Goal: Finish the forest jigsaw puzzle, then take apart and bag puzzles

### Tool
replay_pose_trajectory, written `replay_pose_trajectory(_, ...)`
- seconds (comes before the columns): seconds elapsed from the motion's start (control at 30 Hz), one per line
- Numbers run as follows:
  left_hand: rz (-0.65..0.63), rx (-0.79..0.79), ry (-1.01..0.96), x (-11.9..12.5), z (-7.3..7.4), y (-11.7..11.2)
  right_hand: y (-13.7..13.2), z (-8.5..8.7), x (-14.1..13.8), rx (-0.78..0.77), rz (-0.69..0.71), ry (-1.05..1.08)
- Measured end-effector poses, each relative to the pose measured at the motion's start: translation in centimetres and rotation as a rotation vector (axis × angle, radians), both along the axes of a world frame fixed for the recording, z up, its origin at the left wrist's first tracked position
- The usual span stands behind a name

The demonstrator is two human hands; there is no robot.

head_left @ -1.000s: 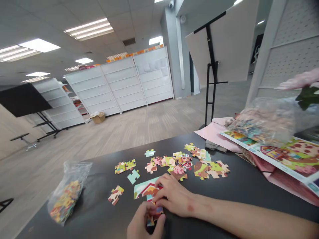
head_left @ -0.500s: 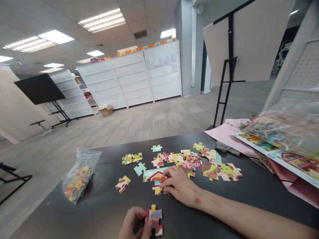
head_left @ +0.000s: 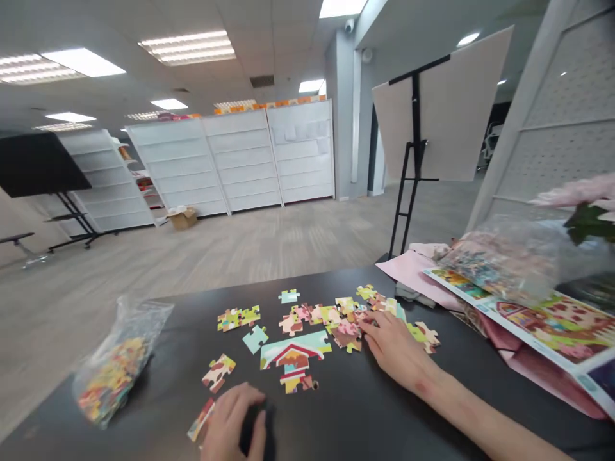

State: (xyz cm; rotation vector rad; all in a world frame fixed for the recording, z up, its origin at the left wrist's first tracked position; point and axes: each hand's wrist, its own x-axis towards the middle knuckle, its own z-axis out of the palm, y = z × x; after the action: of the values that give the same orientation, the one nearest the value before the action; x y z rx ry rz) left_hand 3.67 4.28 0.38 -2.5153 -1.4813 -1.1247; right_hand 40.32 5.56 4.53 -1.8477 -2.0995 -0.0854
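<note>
My left hand point(head_left: 235, 419) is low at the table's front, thumb and fingers apart with nothing between them. Beside its outer edge lies a puzzle piece point(head_left: 200, 421), partly hidden by the hand. With fingers stretched out, my right hand point(head_left: 396, 349) touches the pile of loose puzzle pieces point(head_left: 331, 315); its fingertips rest by a pink and red one. Between the hands sits a joined puzzle section point(head_left: 294, 358) showing a red-roofed house. Around it are a brown-and-cream piece point(head_left: 219, 372), a pale teal piece point(head_left: 255, 339) and a joined green strip point(head_left: 239, 317).
A clear bag of puzzle pieces point(head_left: 115, 378) lies at the table's left. On the right are a printed picture sheet point(head_left: 542, 326), another bag of pieces point(head_left: 494, 256), pink cloth point(head_left: 418, 266) and pink flowers point(head_left: 576, 192). An easel stand point(head_left: 408, 173) rises beyond the table.
My left hand has let go of the puzzle pieces it held and moved left. My right hand has gone from the house section to the pile on the right. The view has turned slightly.
</note>
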Motion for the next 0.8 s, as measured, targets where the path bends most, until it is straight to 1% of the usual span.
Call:
replay_pose_trajectory(0.03,-0.075,-0.007,0.039,1.4,0.1,0.2,-0.9,-0.6,0.2,0.008,-0.001,-0.008)
replay_pose_trajectory(0.07,-0.122,-0.024,0.08,2.6,0.2,0.4,-1.7,-1.1,0.3,0.013,0.005,-0.002)
replay_pose_trajectory(0.1,-0.14,-0.049,0.117,3.7,0.5,0.7,-2.4,-1.5,0.3,0.016,0.012,0.014)
replay_pose_trajectory(0.2,-0.106,-0.157,0.202,5.8,0.9,1.8,-2.9,-1.4,0.4,0.015,-0.01,0.085)
replay_pose_trajectory(0.33,-0.103,-0.272,0.258,6.0,0.6,2.6,-1.4,-0.2,0.4,-0.034,-0.147,0.094)
replay_pose_trajectory(0.4,-0.093,-0.308,0.262,5.8,0.6,2.5,-0.5,0.3,0.4,-0.047,-0.181,0.123)
replay_pose_trajectory(0.47,-0.086,-0.331,0.26,5.7,0.8,2.4,0.3,0.4,0.3,-0.049,-0.17,0.182)
replay_pose_trajectory(0.63,-0.088,-0.365,0.242,5.9,1.8,2.2,1.7,0.1,0.7,-0.034,-0.138,0.288)
replay_pose_trajectory(0.8,-0.096,-0.403,0.217,5.9,2.0,2.1,1.6,0.2,2.2,-0.037,-0.102,0.474)
